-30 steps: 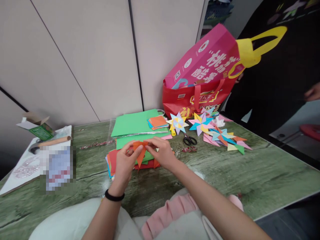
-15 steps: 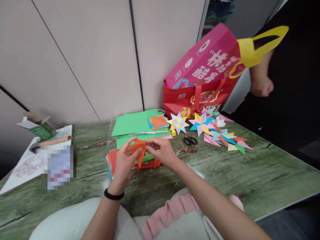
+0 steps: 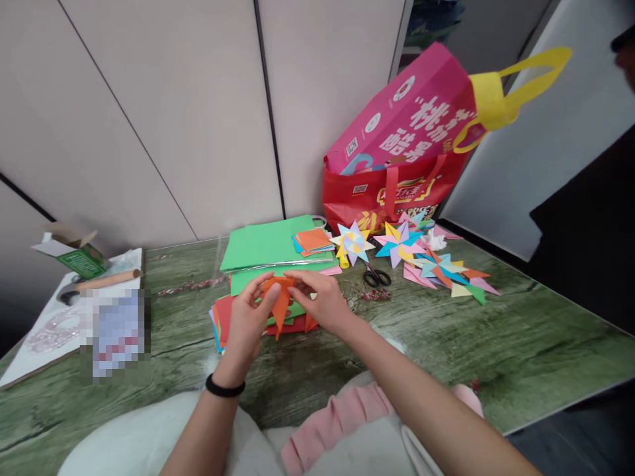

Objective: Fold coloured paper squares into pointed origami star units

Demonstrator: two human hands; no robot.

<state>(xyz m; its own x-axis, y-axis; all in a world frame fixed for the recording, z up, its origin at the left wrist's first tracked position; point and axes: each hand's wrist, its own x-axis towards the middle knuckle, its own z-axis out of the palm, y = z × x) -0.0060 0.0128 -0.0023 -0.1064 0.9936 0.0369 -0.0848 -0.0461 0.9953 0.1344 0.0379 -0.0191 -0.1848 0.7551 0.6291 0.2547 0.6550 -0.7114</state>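
An orange folded paper (image 3: 280, 305) is pinched between my two hands over the stacked sheets, its pointed end hanging down. My left hand (image 3: 251, 317) grips its left side, with the thumb across the front. My right hand (image 3: 320, 297) holds its upper right edge between thumb and fingers. Below lie red paper sheets (image 3: 223, 318) and green sheets, partly hidden by my hands. Behind them is a pack of green paper (image 3: 262, 244) with a small stack of orange squares (image 3: 313, 240) on its right part.
Folded paper stars (image 3: 353, 243) and loose folded pieces (image 3: 441, 270) lie to the right, near black-handled scissors (image 3: 378, 277). A red bag (image 3: 357, 198) holding a pink box (image 3: 397, 122) stands against the wall. At left are a white board (image 3: 30, 357) and an opened green box (image 3: 82, 263).
The orange paper has turned slightly, its front now facing me more, while both hands stay closed on it. The person at the right has moved away, their hand out of view.
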